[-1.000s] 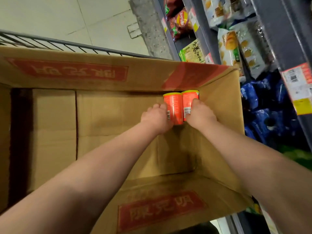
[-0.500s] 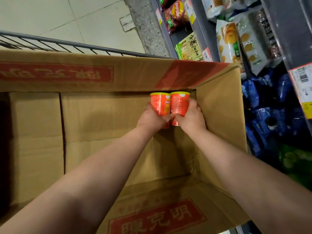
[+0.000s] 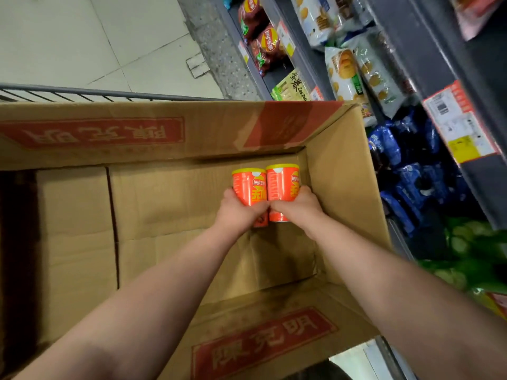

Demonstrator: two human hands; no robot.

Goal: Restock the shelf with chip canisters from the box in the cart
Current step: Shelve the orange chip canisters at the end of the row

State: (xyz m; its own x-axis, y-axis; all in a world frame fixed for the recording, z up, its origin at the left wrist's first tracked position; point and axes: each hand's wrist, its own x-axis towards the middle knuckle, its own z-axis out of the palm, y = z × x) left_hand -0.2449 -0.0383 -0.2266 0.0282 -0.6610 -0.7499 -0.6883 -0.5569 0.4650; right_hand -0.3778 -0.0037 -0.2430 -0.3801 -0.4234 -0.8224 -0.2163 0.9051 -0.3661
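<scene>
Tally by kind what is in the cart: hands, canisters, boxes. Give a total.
Hands: 2, left hand and right hand.
Orange canisters: 2, left-held canister and right-held canister, side by side.
Cardboard box: 1.
Total: 5.

Left canister [image 3: 249, 187] and right canister [image 3: 282, 185]: "Lay's" logo on each; the large yellow characters below it are not legible. The box [image 3: 343, 187] shows a red panel reading "陳克明" on its near flap [image 3: 263, 344] and, inverted, on its far flap [image 3: 93, 133]. Dark red chip bags [image 3: 270, 41], far right: "Lay's". Green packet [image 3: 292, 87]: "Egg Roll". Shelf tag [image 3: 461, 122], right: print illegible.
</scene>
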